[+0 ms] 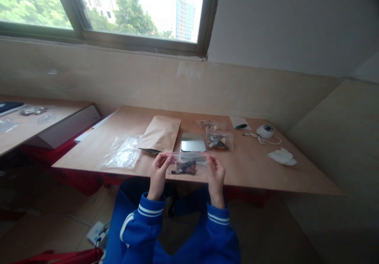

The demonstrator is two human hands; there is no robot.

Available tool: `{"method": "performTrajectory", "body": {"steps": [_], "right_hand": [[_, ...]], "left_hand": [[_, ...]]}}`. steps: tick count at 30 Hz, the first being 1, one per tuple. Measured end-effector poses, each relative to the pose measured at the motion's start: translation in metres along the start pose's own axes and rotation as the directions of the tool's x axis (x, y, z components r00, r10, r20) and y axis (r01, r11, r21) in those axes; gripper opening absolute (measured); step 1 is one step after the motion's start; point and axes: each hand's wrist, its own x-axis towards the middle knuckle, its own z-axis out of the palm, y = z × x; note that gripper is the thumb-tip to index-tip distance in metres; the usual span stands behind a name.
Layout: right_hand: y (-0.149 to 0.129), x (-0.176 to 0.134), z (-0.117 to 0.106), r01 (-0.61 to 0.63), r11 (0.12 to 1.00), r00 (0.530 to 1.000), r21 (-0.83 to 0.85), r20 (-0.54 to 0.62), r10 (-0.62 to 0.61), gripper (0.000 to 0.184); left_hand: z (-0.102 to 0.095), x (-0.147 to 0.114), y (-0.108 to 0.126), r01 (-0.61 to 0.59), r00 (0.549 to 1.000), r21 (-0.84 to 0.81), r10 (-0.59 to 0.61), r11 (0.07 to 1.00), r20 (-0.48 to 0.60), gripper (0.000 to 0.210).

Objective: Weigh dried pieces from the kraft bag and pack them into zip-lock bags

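Between my two hands a clear zip-lock bag [186, 168] is stretched by its top corners, close to the table's front edge. Dark and brown dried pieces lie at its bottom; their kind is not clear. My left hand [161, 168] pinches the left end of the bag's top. At the right end, my right hand [215, 170] grips it in the same way. Just beyond the bag sits a small scale [193, 142] with a shiny plate. A brown kraft paper pouch [162, 132] lies to the left of the scale.
Filled zip-lock bags [219, 140] lie right of the scale. Flat clear plastic bags [124, 151] are at the left. A green-handled tool [241, 126], a white dome camera [265, 131] with its cable and a crumpled white tissue [282, 156] occupy the right side of the table [251, 173].
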Motion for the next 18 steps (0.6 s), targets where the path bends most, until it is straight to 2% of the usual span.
{"method": "performTrajectory", "body": {"steps": [4,9,11,14,18], "right_hand": [[-0.003,-0.002,-0.002,0.031,0.999,0.999,-0.019,-0.028,-0.032,0.027],[-0.007,-0.005,0.000,0.068,0.997,0.995,-0.039,-0.075,-0.071,0.027],[-0.008,-0.007,0.004,0.075,0.997,0.992,-0.023,-0.103,-0.077,0.027],[-0.007,-0.010,0.011,0.057,0.998,0.995,0.025,-0.079,-0.055,0.027],[-0.005,-0.012,0.017,-0.023,0.998,0.999,0.054,-0.027,0.025,0.036]], "left_hand": [[-0.001,-0.002,0.003,-0.028,1.000,0.026,0.028,0.999,0.007,0.015],[0.004,-0.003,0.005,-0.059,0.997,0.026,0.060,0.998,-0.038,0.015],[0.006,-0.003,0.004,-0.041,0.999,-0.010,0.041,0.999,-0.011,0.016],[0.008,-0.003,0.004,0.008,0.998,-0.090,-0.003,0.996,0.065,0.019],[0.008,-0.003,0.005,0.029,0.994,-0.056,-0.023,0.998,0.103,0.022]]}}
